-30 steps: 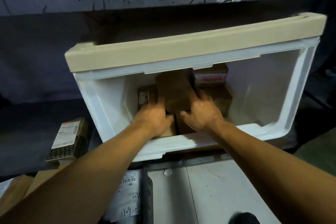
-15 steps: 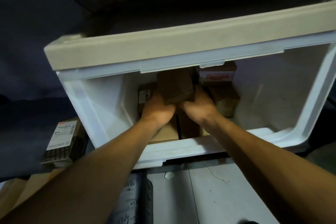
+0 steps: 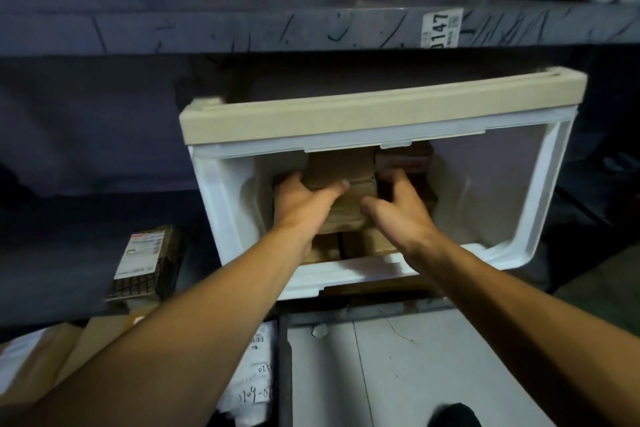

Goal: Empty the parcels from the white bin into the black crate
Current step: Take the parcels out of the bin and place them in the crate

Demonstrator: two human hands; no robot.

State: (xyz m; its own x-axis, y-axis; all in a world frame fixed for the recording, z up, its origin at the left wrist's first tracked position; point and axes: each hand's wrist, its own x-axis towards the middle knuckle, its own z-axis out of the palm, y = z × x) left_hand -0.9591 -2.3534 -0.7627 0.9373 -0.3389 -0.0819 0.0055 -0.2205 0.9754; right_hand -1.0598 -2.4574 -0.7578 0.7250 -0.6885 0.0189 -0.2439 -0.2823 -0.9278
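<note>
Two hands reach into the white bin, which sits tipped w/ its opening toward the camera on a dark shelf. Left hand & right hand grip a brown parcel from either side, thumbs on its near face, fingers curled round the edges. More parcels lie behind & under it inside the bin. A labelled packet stands on the shelf left of the bin. Black crate edge shows below, papers beside it.
</note>
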